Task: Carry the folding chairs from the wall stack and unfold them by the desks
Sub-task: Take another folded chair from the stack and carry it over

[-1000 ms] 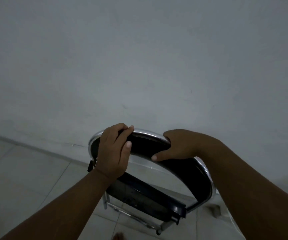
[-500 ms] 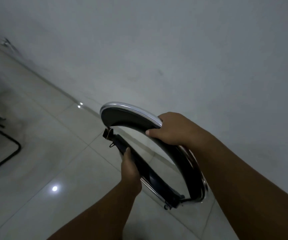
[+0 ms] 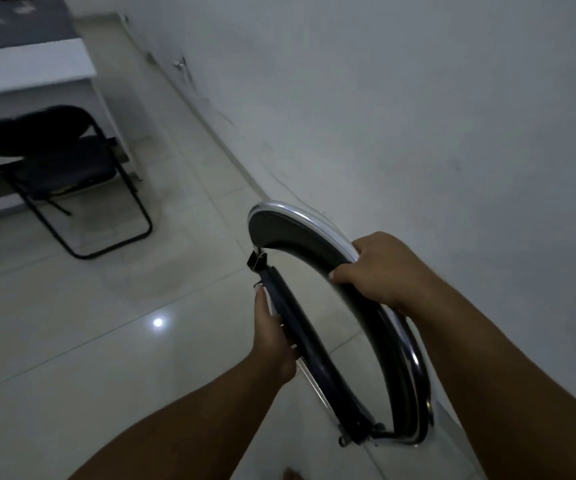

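I hold a folded chair (image 3: 300, 237) with a chrome frame and black padding, lifted off the floor beside the wall. My right hand (image 3: 380, 268) grips the curved top of its backrest. My left hand (image 3: 272, 332) holds the edge of the folded black seat (image 3: 314, 348) below it. At the far left a white desk (image 3: 37, 64) stands with a black folding chair (image 3: 54, 161) unfolded in front of it.
A plain grey wall (image 3: 418, 116) runs along my right, with loose cables (image 3: 189, 77) hanging near its base. Pale glossy floor tiles (image 3: 106, 341) stretch between me and the desk. A toe shows at the bottom edge.
The view has swung left from the wall towards the desk and the unfolded chair. My left hand shifted from the backrest top down to the seat edge, and the chair rose off the floor.
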